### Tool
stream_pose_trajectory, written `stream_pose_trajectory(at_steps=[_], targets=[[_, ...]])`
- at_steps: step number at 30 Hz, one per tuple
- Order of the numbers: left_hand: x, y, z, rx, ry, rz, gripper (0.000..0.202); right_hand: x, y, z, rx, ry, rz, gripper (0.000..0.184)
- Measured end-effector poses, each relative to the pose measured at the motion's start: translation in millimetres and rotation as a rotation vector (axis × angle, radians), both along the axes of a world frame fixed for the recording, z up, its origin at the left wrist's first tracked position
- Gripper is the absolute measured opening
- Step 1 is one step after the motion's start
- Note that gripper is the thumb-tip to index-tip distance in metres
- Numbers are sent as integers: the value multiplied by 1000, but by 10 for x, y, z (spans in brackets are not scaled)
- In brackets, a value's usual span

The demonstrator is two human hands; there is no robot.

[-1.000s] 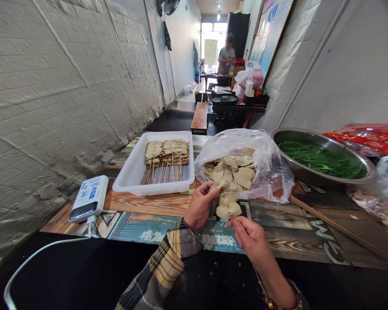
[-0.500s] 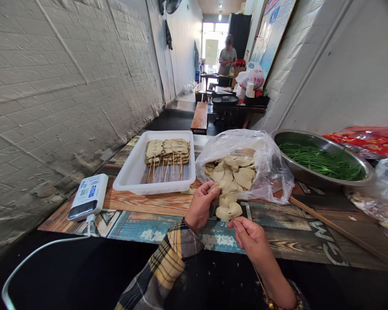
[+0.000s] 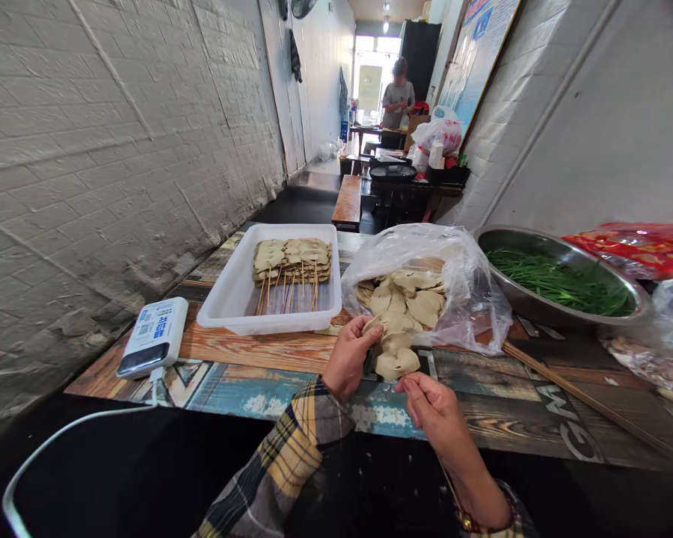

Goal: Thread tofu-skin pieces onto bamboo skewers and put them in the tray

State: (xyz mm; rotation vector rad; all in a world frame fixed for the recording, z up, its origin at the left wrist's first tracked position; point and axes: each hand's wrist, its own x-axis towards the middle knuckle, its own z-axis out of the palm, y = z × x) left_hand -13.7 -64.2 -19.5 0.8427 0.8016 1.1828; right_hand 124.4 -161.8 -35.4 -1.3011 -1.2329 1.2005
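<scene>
My left hand [image 3: 348,355] pinches the top beige tofu-skin piece [image 3: 395,364] of a short stack threaded on a thin bamboo skewer. My right hand [image 3: 431,402] is closed on the skewer's lower end, just below the pieces. Right behind them lies an open clear plastic bag [image 3: 471,291] with several loose beige pieces inside. To the left stands a white plastic tray [image 3: 229,299] holding a row of finished skewers [image 3: 292,263].
A steel basin [image 3: 516,295] of green chives sits at the right, with red and clear bags beyond it. Long bamboo sticks [image 3: 583,396] lie on the painted wooden table. A white power bank [image 3: 154,336] with its cable is at the left. A person stands far down the corridor.
My right hand has moved up a little, closer to the lowest piece. The view has shifted slightly.
</scene>
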Motion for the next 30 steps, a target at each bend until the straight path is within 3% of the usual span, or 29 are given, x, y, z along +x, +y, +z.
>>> stream_pose_trajectory(at_steps=[13,20,27,30], targets=[[11,-10,34,-45,-87,-48,34,-16,88,-35,-2,83,-19,46],[3,-63,131,-82,-127,-148,44,-17,67,-14,17,110,-144,46],[-10,-53,124,-80,-70,-102,44,-78,117,-83,58,45,-182,47],[-9,-50,128,-6,-41,-103,44,-106,143,-125,86,1,-200,45]])
